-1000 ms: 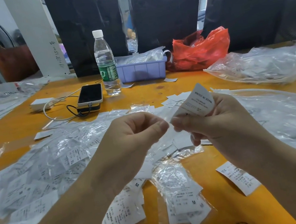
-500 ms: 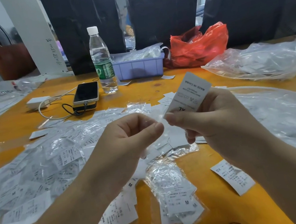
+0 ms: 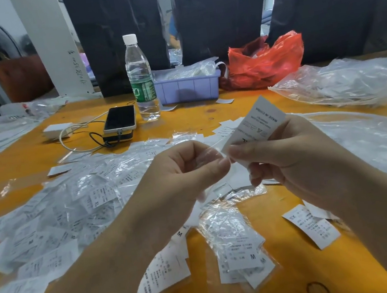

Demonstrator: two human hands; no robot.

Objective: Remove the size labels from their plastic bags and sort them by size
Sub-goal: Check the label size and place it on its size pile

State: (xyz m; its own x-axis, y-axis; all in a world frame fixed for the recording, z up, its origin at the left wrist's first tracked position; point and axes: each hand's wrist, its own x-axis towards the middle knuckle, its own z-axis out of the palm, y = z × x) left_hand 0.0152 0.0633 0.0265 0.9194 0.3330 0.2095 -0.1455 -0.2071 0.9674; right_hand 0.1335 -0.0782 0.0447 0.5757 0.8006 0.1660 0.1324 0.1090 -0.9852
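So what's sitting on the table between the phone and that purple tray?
In the head view, a clear water bottle with a green label stands between the phone and the purple tray, close beside both.

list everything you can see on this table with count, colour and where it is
held label: one, white, raised at centre, partly in a clear bag
bagged labels: many, white in clear plastic, spread left
bag of M labels: one, clear, near centre
XS label: one, white, near right
water bottle: one, clear, far centre
phone: one, black, left of the bottle
tray: one, lilac, far centre
red bag: one, far right
table: one, orange
left hand: pinches the clear bag
right hand: pinches the held label
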